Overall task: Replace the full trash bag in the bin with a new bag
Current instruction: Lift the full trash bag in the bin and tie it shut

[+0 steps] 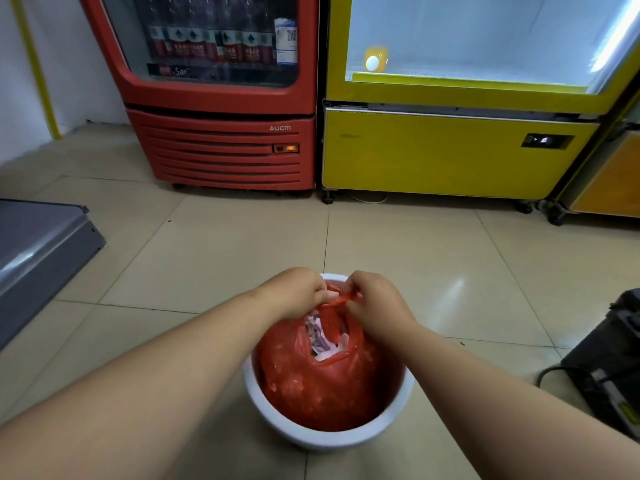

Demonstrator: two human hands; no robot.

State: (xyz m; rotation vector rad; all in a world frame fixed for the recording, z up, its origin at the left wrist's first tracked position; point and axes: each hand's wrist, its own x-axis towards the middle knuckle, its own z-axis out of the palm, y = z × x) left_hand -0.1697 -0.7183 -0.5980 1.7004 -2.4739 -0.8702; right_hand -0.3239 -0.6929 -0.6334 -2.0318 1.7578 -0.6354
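A round white bin (pixel 346 439) stands on the tiled floor just in front of me. A full red trash bag (pixel 322 386) sits inside it, bulging over the rim. White and pale purple paper scraps (pixel 322 342) show through its gathered mouth. My left hand (pixel 294 294) and my right hand (pixel 375 303) meet above the far side of the bin. Each pinches a twisted red handle strip (pixel 337 301) of the bag, with the strips drawn together between them. No new bag is in view.
A red drinks fridge (pixel 221 98) and a yellow display fridge (pixel 450 126) stand side by side ahead. A grey metal cabinet (pixel 38 258) is at the left. A black machine with a cable (pixel 609 362) sits at the right. Beige floor tiles (pixel 221 251) surround the bin.
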